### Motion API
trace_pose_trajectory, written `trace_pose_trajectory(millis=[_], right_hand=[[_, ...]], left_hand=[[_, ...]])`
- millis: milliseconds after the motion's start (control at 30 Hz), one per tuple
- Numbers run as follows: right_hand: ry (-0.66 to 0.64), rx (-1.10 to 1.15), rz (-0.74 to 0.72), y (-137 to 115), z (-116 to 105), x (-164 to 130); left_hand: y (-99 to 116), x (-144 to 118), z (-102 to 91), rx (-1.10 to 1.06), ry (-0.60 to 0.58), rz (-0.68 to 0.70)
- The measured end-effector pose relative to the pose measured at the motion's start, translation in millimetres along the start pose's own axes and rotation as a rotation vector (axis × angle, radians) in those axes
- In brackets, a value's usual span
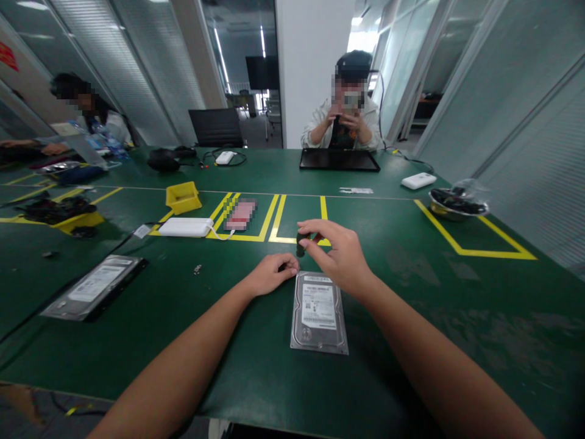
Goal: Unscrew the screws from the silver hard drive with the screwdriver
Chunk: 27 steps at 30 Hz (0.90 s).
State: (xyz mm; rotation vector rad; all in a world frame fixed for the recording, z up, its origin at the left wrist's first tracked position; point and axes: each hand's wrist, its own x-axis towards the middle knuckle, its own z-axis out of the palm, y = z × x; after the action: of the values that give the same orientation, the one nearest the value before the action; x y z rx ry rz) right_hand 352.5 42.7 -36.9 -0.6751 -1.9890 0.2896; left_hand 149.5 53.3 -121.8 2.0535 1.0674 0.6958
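Note:
A silver hard drive (319, 338) lies label up on the green table in front of me. My right hand (340, 253) is closed around a short, dark screwdriver (300, 244), held upright over the drive's far left corner. The screwdriver's tip is hidden or too small to see. Close by that same corner, my left hand (273, 274) rests on the table with its fingers curled and thumb and forefinger together. What its fingertips pinch, if anything, cannot be made out. Several tiny screws (197, 269) lie on the table to the left.
Another hard drive (98, 281) lies at left beside a black cable. Farther back are a white power bank (186, 227), a phone (241, 214), a yellow bin (183, 197) and a metal bowl (459, 212). A person (347, 116) sits opposite behind a dark flat screen (339, 160).

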Motion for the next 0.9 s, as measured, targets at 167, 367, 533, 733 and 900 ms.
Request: trace_pose_trajectory(millis=[167,367,533,733,900], right_hand=[[-0.02,-0.012,-0.018,-1.4,-0.7,0.3],[-0.019,-0.022,-0.041,-4.2,-2.3,1.4],[-0.032,-0.024,-0.047,-2.6,-1.8,0.4],[-0.087,-0.051,-0.068,-0.5,-1.9,0.4],[-0.08,-0.056,-0.08,0.2,-2.2,0.6]], left_hand=[[-0.2,0.1,-0.4,-0.011,-0.006,-0.005],[0.9,0.3,-0.2,-0.033,-0.006,-0.013],[-0.1,0.3,0.4,-0.021,-0.008,-0.021],[0.8,0.3,0.5,-0.013,-0.001,-0.019],[2.6,-0.1,0.0,-0.002,-0.004,-0.026]])
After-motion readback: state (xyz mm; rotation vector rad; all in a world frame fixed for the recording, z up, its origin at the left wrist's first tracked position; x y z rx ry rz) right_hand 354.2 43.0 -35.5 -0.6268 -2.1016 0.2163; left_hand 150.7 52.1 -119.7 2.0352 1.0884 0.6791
